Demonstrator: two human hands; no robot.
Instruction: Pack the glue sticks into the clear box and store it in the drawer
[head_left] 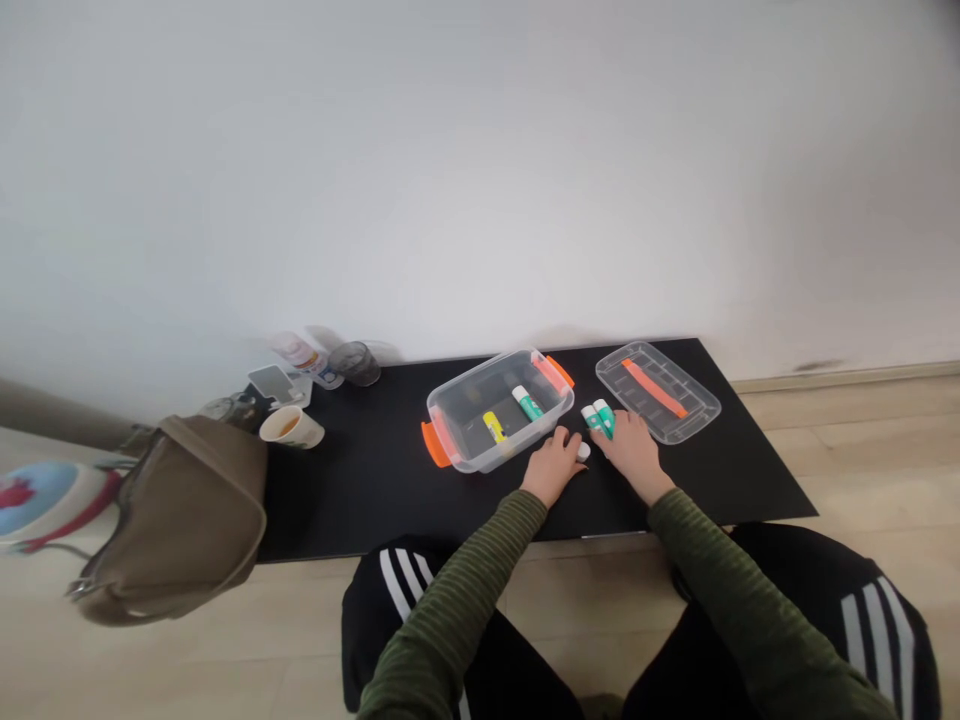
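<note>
My left hand (553, 467) is just in front of the clear plastic box, its fingers closed round a small piece with a round white end (583, 452), the rest of which is covered. A little to the right, my right hand (634, 456) grips two green glue sticks with white caps (603, 414) lying side by side. Inside the clear box (487, 463) with orange latches lie another green glue stick (528, 402) and a yellow tube (494, 427). The clear lid (679, 432) with an orange handle (654, 387) rests on the table to the right.
The black table (360, 500) stands against a white wall. On its left are a brown bag (187, 510), a paper cup of drink (292, 428), a dark glass (355, 364), a white bottle (306, 358) and a phone (274, 384). My knees are at the front edge.
</note>
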